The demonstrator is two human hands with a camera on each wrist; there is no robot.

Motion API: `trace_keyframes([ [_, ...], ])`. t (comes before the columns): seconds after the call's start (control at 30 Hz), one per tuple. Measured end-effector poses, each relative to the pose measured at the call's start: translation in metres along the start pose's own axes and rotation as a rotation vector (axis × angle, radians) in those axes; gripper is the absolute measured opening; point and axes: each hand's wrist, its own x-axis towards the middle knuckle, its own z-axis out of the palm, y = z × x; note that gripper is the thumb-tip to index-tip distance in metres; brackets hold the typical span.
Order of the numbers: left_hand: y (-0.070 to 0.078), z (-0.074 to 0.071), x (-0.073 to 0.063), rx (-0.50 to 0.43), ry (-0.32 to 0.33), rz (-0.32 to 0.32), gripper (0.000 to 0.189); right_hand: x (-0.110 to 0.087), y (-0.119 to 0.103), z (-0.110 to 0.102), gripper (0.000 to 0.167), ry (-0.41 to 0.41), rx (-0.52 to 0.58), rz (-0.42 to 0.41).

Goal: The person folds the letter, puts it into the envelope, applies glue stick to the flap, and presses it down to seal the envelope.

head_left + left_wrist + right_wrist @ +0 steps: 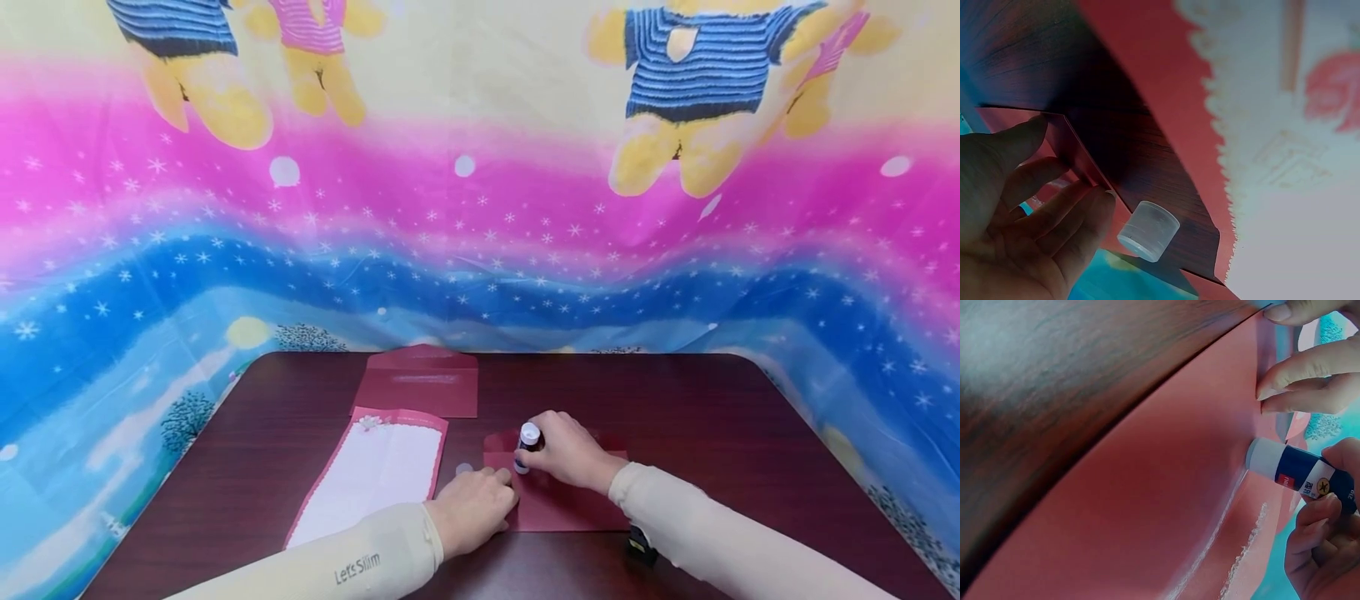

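A red envelope (566,510) lies on the table with its flap spread open. My right hand (572,450) grips an upright glue stick (527,446), its white end down on the paper near the flap fold. In the right wrist view, pale glue streaks (1213,534) run over the red paper behind the glue stick (1300,472). At the envelope's left edge, the fingertips of my left hand (474,510) rest on the paper, thumb near a corner. Close beside those fingers stands a translucent cap (1149,231).
Left of the hands lies a white sheet with a scalloped red border (375,475). Behind it, another red envelope (416,400) has a shiny streak across it. A small black object (641,546) sits under the right forearm. A patterned cloth (480,208) hangs behind the dark table (712,417).
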Motion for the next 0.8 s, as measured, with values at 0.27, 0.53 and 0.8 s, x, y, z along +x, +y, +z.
trace_keyframes([
  [0.27,0.0,0.0,0.001,-0.016,-0.017,-0.008,0.019,-0.004,0.007,-0.005,0.012,0.007,-0.012,0.016],
  [0.53,0.001,-0.001,0.002,-0.012,-0.026,-0.006,0.017,-0.01,0.018,-0.013,0.01,0.011,-0.018,0.027],
  [0.8,0.0,-0.003,0.003,-0.046,-0.056,-0.011,0.018,-0.02,0.029,-0.023,0.011,0.03,-0.026,0.057],
])
